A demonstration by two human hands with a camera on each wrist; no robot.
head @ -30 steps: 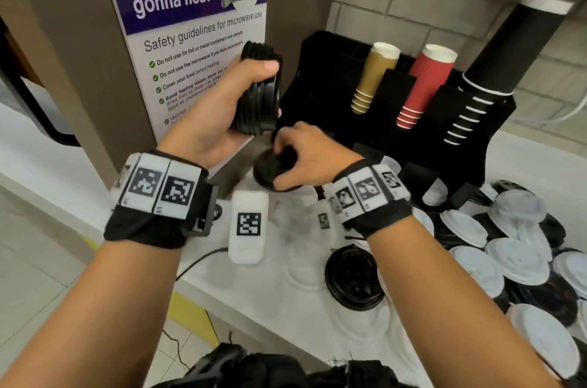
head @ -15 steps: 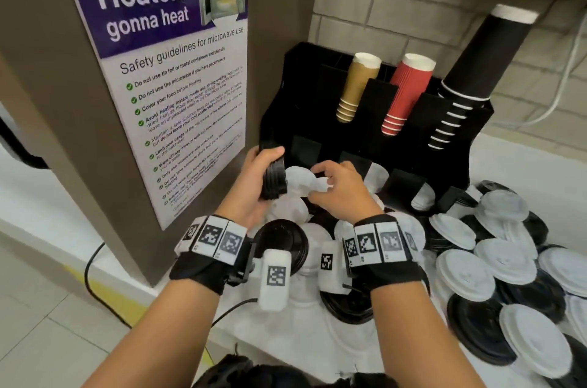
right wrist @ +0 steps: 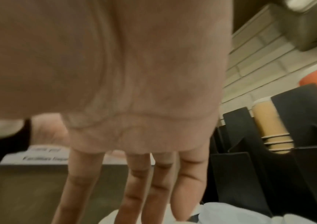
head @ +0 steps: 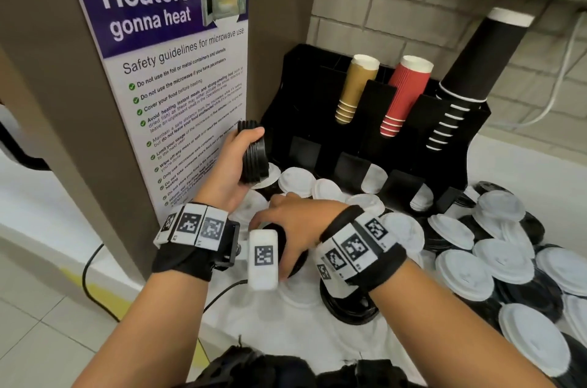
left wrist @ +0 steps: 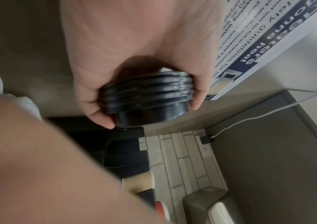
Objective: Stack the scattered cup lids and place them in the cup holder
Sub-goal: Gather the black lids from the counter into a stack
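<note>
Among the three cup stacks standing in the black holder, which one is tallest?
The black cup stack at the right end; it rises well above the red stack and the tan stack.

black lid stack [head: 253, 152], white lids [head: 463, 273], red ribbed cups [head: 403, 95], tan cups [head: 355, 89]

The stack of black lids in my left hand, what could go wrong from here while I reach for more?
1. The stack of black lids is held on its side by the left hand alone, so lids might slip off.
2. The right hand reaches with straight fingers into overlapping white lids, so it may lift the wrong colour or nudge neighbours.
</note>
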